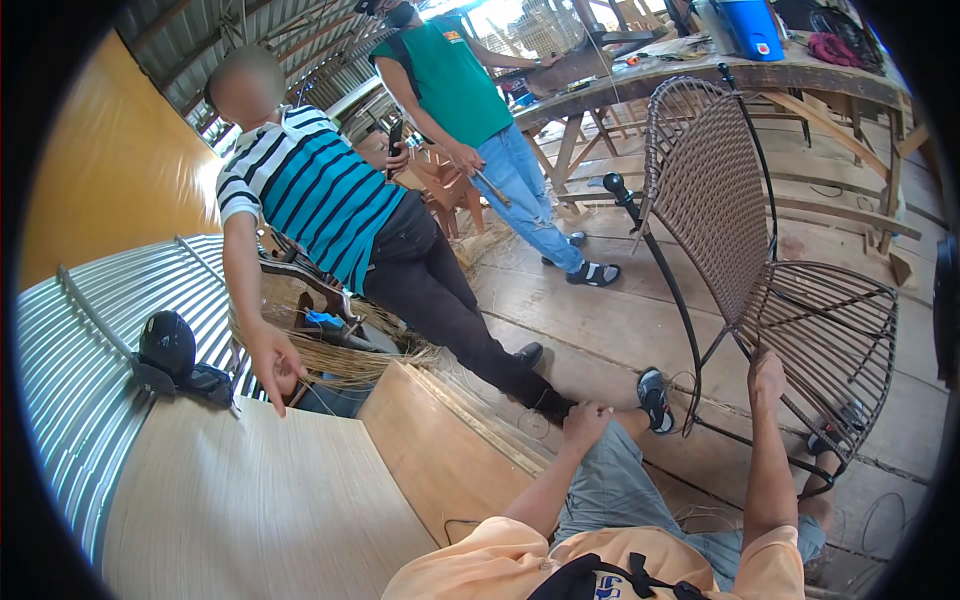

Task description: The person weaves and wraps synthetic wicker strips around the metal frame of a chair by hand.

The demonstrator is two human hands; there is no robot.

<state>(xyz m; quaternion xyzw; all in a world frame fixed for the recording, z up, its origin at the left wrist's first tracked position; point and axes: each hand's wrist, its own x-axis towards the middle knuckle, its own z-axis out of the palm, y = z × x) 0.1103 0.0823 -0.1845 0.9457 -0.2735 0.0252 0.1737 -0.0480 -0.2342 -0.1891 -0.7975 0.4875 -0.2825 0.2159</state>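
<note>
**A Hand on the Chair Frame, a Hand on the Knee**

Head view: A seated worker in gray shorts (pixel 605 485) holds a brown chair (pixel 715 200) at right of the frame, its back woven close, its seat rods (pixel 835 325) bare and spaced apart. The right hand (pixel 767 380), right of center and low, appears closed on a frame rod near where seat and back meet, though the palm is turned away and a thin strand could be tucked inside. The left hand (pixel 588 422), at lower center, rests on the knee with fingers bent; their undersides are hidden, so how wide they stand cannot be told.

The step in hand looks to be steadying the chair between stretches of weaving; work on the bare rods would call for a firm hold on the frame and the left hand brought across.

At upper left, a co-worker in a striped shirt (pixel 320 190) reaches down over a pale board (pixel 240 500); at top center, another in a green shirt (pixel 455 80) holds a slim tool (pixel 493 190). The seat partly covers the worker's right leg, loose strands on the plank floor (pixel 610 315) are hard to trace, and a dark shape at the right rim is cut off.
</note>
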